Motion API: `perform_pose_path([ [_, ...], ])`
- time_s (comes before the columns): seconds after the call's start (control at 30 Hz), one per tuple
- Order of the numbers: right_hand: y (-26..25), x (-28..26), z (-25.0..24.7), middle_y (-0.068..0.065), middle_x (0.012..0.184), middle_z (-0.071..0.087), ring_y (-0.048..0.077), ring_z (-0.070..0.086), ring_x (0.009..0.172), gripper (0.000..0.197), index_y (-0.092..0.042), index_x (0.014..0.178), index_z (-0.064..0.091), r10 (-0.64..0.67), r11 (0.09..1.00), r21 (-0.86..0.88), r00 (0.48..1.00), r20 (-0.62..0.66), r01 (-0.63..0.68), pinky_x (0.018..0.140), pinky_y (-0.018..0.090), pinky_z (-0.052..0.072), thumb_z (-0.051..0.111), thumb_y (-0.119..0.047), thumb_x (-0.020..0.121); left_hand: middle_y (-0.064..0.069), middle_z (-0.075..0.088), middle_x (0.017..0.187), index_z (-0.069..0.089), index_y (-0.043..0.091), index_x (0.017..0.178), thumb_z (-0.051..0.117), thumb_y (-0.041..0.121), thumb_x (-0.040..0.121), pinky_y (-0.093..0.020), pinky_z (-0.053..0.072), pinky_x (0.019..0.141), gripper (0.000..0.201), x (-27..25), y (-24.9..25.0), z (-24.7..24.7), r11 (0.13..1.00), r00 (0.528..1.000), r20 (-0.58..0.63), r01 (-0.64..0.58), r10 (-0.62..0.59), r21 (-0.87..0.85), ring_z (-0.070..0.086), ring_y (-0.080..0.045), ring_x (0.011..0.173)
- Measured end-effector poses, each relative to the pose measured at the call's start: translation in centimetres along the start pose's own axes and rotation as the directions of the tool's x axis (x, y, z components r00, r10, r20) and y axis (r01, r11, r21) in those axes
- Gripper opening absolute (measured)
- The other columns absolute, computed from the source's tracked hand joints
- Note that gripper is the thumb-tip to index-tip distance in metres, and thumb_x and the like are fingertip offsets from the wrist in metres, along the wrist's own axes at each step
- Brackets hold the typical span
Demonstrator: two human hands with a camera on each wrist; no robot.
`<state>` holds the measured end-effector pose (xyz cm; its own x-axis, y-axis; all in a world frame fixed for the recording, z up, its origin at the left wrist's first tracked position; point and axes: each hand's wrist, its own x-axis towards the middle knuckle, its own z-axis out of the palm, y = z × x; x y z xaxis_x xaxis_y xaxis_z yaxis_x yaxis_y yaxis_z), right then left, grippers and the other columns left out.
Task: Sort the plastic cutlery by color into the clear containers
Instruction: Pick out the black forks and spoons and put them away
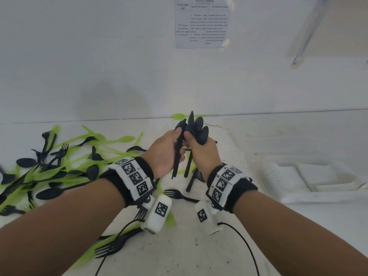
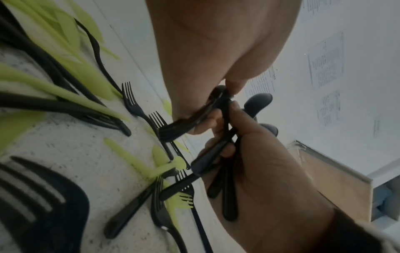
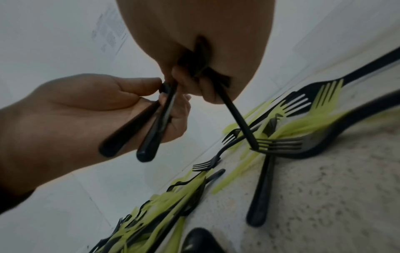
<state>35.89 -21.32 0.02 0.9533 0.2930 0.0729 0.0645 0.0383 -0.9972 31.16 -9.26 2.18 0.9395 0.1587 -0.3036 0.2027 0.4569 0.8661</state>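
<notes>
Both hands meet above the middle of the white table [image 1: 199, 255]. My right hand [image 1: 196, 145] grips a bunch of black spoons [image 1: 197, 125], bowls pointing up. My left hand [image 1: 175, 143] pinches a couple of black cutlery pieces [image 1: 177, 158] against that bunch, their handles hanging down. In the right wrist view the left hand [image 3: 86, 106] holds two black handles [image 3: 151, 126]. The left wrist view shows the right hand [image 2: 264, 167] wrapped round black handles [image 2: 229, 202]. Clear containers [image 1: 310, 188] lie at the right of the table; what they hold cannot be made out.
A mixed pile of green and black cutlery [image 1: 49, 170] covers the left of the table. Loose black forks [image 1: 179, 196] lie under the wrists, and more [image 1: 111, 248] near the front edge. A printed sheet [image 1: 202, 22] hangs on the white wall behind. Black cables [image 1: 245, 248] trail from the wrist cameras.
</notes>
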Motion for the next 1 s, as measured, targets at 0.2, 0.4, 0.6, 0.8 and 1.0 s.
perform_pose_path([
  [0.2, -0.2, -0.5, 1.0, 0.005, 0.087, 0.073, 0.010, 0.066, 0.076, 0.018, -0.011, 0.104, 0.073, 0.085, 0.996, -0.014, 0.990, 0.110, -0.084, 0.072, 0.022, 0.053, 0.057, -0.018, 0.101, 0.000, 0.056, 0.087, 0.056, 0.014, 0.119, 0.048, 0.033, 0.107, -0.028, 0.043, 0.065, 0.024, -0.1, 0.1, -0.5, 0.999, 0.997, -0.071, -0.029, 0.033, 0.046, 0.046, -0.013, 0.062],
  [0.4, -1.0, -0.8, 1.2, 0.005, 0.092, 0.073, -0.003, 0.067, 0.077, 0.017, -0.005, 0.107, 0.070, 0.101, 0.995, -0.022, 0.942, 0.319, -0.099, 0.066, 0.007, 0.049, 0.054, -0.008, 0.102, -0.005, 0.059, 0.096, 0.058, 0.012, 0.114, 0.046, 0.028, 0.105, -0.025, 0.045, 0.066, 0.022, -0.4, 0.2, -1.3, 0.986, 0.997, -0.047, -0.055, 0.063, 0.159, 0.051, -0.009, 0.068],
  [0.6, -0.6, -0.9, 1.1, 0.011, 0.092, 0.066, 0.028, 0.060, 0.083, 0.019, -0.004, 0.113, 0.068, 0.210, 0.975, -0.011, 0.912, 0.352, -0.221, 0.069, 0.024, 0.057, 0.056, -0.010, 0.100, -0.016, 0.068, 0.100, 0.065, 0.000, 0.114, 0.042, 0.015, 0.104, -0.042, 0.051, 0.084, 0.030, -1.5, 0.5, -1.3, 0.966, 0.995, 0.094, -0.051, 0.028, 0.254, 0.063, -0.023, 0.084],
  [0.8, -0.5, -0.2, -0.1, -0.003, 0.059, 0.039, 0.011, 0.034, 0.049, 0.007, -0.014, 0.105, 0.058, 0.309, 0.901, 0.231, 0.917, 0.251, -0.367, 0.055, 0.027, 0.038, 0.051, -0.012, 0.105, -0.005, 0.047, 0.073, 0.055, 0.008, 0.112, 0.045, 0.003, 0.101, -0.030, 0.048, 0.070, 0.016, -0.9, 0.3, -1.6, 0.976, 0.995, -0.092, -0.012, 0.033, 0.218, 0.047, -0.013, 0.063],
  [1.0, -0.5, -0.8, 0.2, -0.005, 0.081, 0.057, 0.011, 0.053, 0.070, 0.018, -0.028, 0.117, 0.052, 0.088, 0.992, -0.104, 0.987, 0.135, -0.074, 0.060, 0.027, 0.044, 0.049, -0.017, 0.103, -0.003, 0.052, 0.075, 0.058, 0.010, 0.114, 0.050, 0.009, 0.100, -0.029, 0.050, 0.068, 0.016, -0.8, 0.0, -0.5, 0.987, 0.995, -0.100, -0.004, 0.020, 0.160, 0.049, -0.014, 0.065],
])
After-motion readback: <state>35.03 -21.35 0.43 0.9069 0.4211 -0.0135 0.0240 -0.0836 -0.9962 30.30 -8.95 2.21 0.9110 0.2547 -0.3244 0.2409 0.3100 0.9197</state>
